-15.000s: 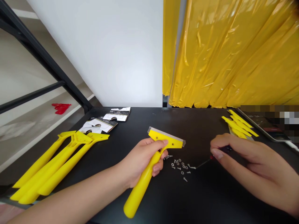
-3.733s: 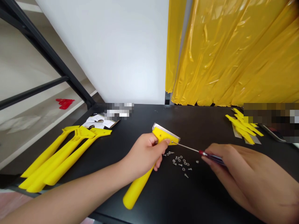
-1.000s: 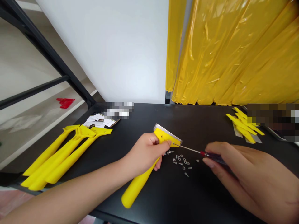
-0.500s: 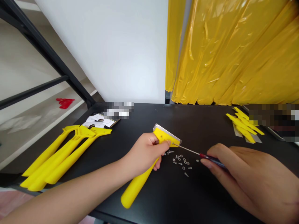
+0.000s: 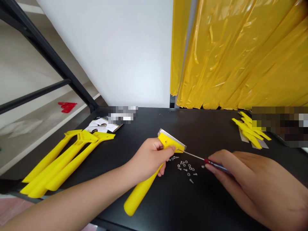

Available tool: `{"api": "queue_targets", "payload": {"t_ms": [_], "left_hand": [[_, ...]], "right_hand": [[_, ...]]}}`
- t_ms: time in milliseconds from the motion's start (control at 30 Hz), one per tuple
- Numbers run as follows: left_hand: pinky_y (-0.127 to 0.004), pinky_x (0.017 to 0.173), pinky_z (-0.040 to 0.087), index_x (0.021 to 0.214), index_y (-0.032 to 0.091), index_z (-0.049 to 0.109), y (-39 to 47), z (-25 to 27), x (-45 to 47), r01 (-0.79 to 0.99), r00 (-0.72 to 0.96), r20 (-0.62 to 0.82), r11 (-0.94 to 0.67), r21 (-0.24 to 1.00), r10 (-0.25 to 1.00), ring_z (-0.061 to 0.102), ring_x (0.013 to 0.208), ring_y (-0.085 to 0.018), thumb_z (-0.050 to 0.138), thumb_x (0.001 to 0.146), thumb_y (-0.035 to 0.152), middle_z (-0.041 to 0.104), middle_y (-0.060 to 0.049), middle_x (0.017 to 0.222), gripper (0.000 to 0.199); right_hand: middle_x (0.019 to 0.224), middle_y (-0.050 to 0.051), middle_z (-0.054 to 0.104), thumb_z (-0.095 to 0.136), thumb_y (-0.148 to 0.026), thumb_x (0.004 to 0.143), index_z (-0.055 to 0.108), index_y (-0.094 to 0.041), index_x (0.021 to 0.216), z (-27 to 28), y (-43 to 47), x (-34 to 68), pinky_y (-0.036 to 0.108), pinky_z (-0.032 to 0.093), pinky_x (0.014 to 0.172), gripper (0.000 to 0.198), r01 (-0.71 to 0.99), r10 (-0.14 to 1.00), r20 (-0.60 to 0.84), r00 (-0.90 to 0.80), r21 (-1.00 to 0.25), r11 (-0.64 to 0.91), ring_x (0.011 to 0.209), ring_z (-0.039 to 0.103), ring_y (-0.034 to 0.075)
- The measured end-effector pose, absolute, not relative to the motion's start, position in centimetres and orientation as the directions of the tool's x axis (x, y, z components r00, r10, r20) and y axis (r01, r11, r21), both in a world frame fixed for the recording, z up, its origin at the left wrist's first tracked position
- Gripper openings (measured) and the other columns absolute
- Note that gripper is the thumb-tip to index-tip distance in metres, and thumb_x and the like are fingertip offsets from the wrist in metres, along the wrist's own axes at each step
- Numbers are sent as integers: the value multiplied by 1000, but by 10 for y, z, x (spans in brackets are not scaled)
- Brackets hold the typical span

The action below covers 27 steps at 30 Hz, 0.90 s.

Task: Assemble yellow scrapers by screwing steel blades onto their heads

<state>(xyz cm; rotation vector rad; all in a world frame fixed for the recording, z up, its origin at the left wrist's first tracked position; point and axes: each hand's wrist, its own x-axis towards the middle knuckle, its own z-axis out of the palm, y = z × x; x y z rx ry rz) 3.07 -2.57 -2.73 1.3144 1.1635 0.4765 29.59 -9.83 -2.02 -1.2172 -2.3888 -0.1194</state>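
Note:
My left hand is closed around the neck of a yellow scraper, thumb pressed on its flat head. A metal strip runs along the head's far edge. My right hand pinches the red-and-dark handle of a screwdriver. Its thin shaft points left, and the tip meets a screw spot on the head beside my left thumb. Below the head, several loose screws and nuts lie scattered on the black table.
Several yellow scraper handles lie together at the left. Behind them is a printed card. At the right back sits a pile of yellow strips. Yellow plastic sheeting and a white panel stand behind the table.
My right hand and the screwdriver handle have shifted slightly left, with the tip still at the scraper head. My left hand keeps its hold, almost unmoved.

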Motion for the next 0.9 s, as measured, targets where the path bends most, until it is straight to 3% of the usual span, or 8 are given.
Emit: {"api": "queue_targets", "payload": {"t_ms": [67, 233, 400, 600, 800, 900], "left_hand": [[-20, 44, 38, 71, 25, 55, -26, -28, 31, 327, 408, -387, 263, 908, 827, 50, 36, -11, 63, 104, 36, 56, 6, 42, 35], [-21, 45, 41, 73, 25, 56, -27, -27, 30, 309, 396, -379, 267, 913, 836, 52, 38, -11, 64, 104, 36, 56, 7, 43, 34], [-20, 43, 38, 73, 25, 55, -27, -27, 31, 302, 396, -376, 268, 915, 837, 50, 37, -11, 63, 104, 33, 54, 7, 42, 34], [-21, 44, 40, 74, 24, 57, -26, -31, 31, 275, 386, -353, 259, 926, 852, 53, 38, -11, 65, 104, 36, 55, 7, 45, 33], [-20, 45, 42, 72, 23, 56, -23, -33, 30, 245, 403, -349, 268, 932, 846, 53, 39, -11, 66, 106, 43, 55, 5, 46, 41], [-20, 47, 44, 75, 22, 58, -21, -32, 29, 180, 426, -345, 296, 938, 836, 53, 41, -10, 67, 107, 49, 56, 4, 48, 43]], "right_hand": [[61, -5, 62, 47, -32, 119, 58, -27, 98, -19, -98, 296, 32, 41, 43, 25, 789, 754, 429, -498, -136, 599, 46, 64, 19], [86, 1, 78, 47, -31, 119, 60, -24, 118, -19, -97, 298, 31, 53, 55, 14, 761, 764, 410, -498, -216, 612, 64, 76, 19], [68, -1, 72, 46, -30, 120, 61, -24, 105, -24, -100, 291, 34, 47, 48, 23, 783, 710, 497, -499, -93, 615, 50, 70, 20], [58, -4, 64, 44, -39, 122, 60, -26, 95, -29, -101, 288, 34, 42, 41, 33, 822, 711, 552, -436, -79, 564, 40, 64, 18], [83, 0, 82, 52, -38, 120, 65, -27, 117, -27, -101, 294, 34, 54, 55, 17, 796, 740, 559, -374, -215, 565, 61, 79, 20], [96, 2, 85, 59, -35, 116, 63, -28, 126, -31, -108, 300, 33, 60, 63, 13, 799, 766, 593, -250, -320, 509, 71, 83, 22]]}}
